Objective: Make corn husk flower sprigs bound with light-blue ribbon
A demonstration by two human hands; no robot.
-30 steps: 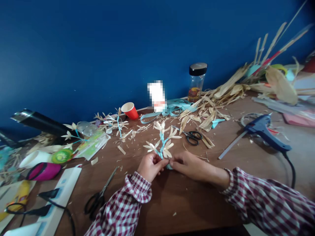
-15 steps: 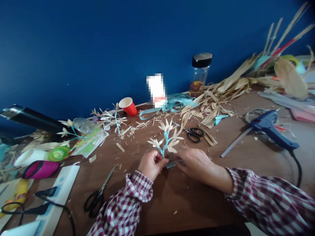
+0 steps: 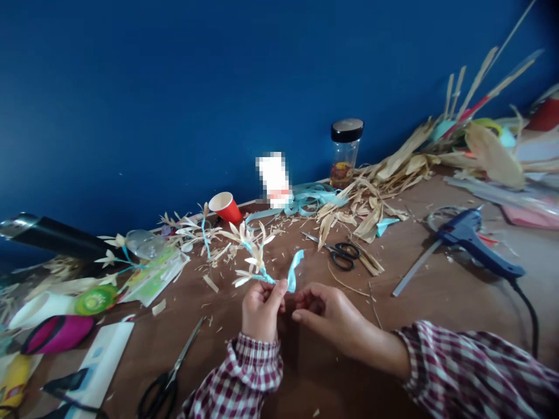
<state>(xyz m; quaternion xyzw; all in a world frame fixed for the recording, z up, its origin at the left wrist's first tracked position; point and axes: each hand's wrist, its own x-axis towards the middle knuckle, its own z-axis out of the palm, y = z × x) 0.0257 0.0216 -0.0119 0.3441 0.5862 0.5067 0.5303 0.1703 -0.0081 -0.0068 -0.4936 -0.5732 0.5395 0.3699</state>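
My left hand (image 3: 263,305) is closed, thumb against fingers, on the stem of a corn-husk flower branch (image 3: 255,256). The branch has several pale pointed blooms and a stem wrapped in light blue, and it leans to the left. From beside the left thumb a loose end of light blue ribbon (image 3: 296,270) sticks up with a curl. Just right of that ribbon is my right hand (image 3: 327,311), its fingers bent and the thumb apart from them. I see nothing between its fingers, though the palm side is partly hidden.
Scissors (image 3: 168,378) lie at the front left, and a second pair (image 3: 345,256) lies behind my hands. A blue glue gun (image 3: 471,238) rests at the right. Farther back are a red paper cup (image 3: 227,208), a bottle (image 3: 345,154), blue ribbon coils (image 3: 314,198) and dried husks (image 3: 371,218).
The branch has tipped from upright to the left as my left hand turned. The ribbon end now stands up beside the thumb. My right hand has moved slightly left and down, off the ribbon.
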